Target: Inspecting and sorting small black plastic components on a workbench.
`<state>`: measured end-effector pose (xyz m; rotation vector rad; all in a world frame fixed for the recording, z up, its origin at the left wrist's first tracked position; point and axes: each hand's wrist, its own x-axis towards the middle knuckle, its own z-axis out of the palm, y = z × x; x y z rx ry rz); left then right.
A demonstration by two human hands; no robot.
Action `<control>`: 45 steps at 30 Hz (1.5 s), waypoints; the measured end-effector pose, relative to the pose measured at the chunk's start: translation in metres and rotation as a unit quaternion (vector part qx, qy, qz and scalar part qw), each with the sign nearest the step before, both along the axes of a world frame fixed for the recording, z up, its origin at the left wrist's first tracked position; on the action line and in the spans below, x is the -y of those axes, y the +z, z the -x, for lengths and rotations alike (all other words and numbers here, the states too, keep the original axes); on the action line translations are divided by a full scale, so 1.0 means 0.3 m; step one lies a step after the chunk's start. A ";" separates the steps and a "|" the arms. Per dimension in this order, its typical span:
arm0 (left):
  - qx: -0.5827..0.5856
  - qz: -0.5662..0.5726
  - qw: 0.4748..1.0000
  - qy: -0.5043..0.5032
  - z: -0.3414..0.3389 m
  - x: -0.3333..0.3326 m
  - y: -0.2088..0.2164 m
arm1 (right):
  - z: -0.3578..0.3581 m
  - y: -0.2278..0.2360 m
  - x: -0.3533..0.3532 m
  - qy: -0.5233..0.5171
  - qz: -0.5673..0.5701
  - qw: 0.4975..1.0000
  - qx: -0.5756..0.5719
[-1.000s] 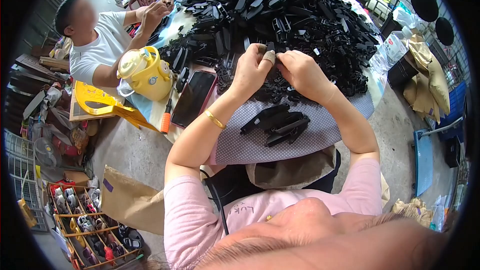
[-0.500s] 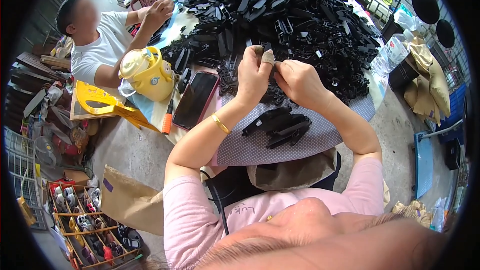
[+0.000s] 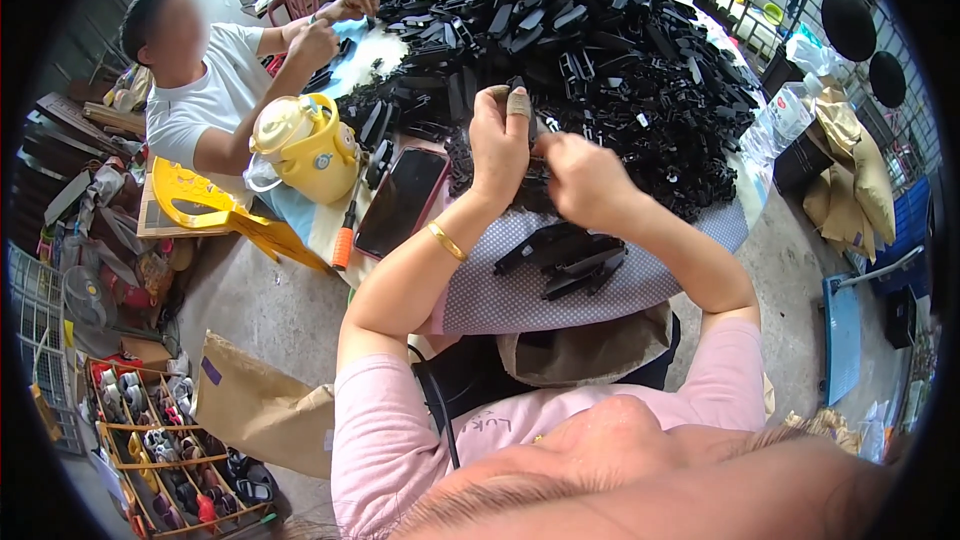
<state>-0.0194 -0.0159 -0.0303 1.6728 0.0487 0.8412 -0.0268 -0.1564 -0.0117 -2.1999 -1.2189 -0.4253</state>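
Note:
My left hand (image 3: 499,152) is closed around a black plastic part (image 3: 517,83), whose tip shows above the thumb. Tan wraps cover some of its fingertips. Close on its right, my right hand (image 3: 590,182) is curled with fingers pinched at the side of that part; whether it grips the part itself or something small is hidden. Beyond both hands rises a large heap of black plastic parts (image 3: 560,15). Several similar long parts (image 3: 575,260) lie in a small group on the dotted tablecloth (image 3: 500,305), nearer my body.
Left of my hands lie a phone (image 3: 402,202) and an orange-handled tool (image 3: 343,248), beside a yellow jug (image 3: 318,162). A co-worker (image 3: 215,70) sits at the far left, hands raised over the table. An open sack (image 3: 590,355) hangs at the near table edge.
My right hand has moved slightly down, and its fingers have turned more closed. The left hand keeps its hold on the black part. The co-worker's hands have come apart.

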 end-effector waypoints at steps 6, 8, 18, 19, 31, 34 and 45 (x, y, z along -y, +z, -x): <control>-0.211 0.283 0.875 -0.330 -0.001 -0.043 0.070 | -0.277 0.085 0.078 -0.166 -0.048 0.982 0.078; -0.254 0.282 0.826 -0.417 0.008 -0.019 0.072 | -0.369 0.057 0.069 -0.223 0.023 0.963 0.152; -0.136 -0.380 0.775 -0.486 0.133 0.058 0.052 | -0.389 0.043 0.095 -0.223 -0.037 0.974 -0.004; -0.171 -0.381 0.768 -0.485 0.149 0.073 0.100 | -0.389 0.043 0.131 -0.191 -0.107 0.974 -0.061; -0.140 -0.147 0.943 -0.265 0.035 -0.023 0.089 | -0.190 0.048 0.107 0.103 -0.136 0.912 -0.373; -0.256 -0.022 0.902 -0.347 0.025 -0.031 0.087 | -0.190 0.036 0.117 0.069 -0.173 0.912 -0.364; -0.283 0.271 0.859 -0.329 0.001 -0.075 0.074 | -0.094 -0.009 0.098 -0.014 0.241 0.969 0.049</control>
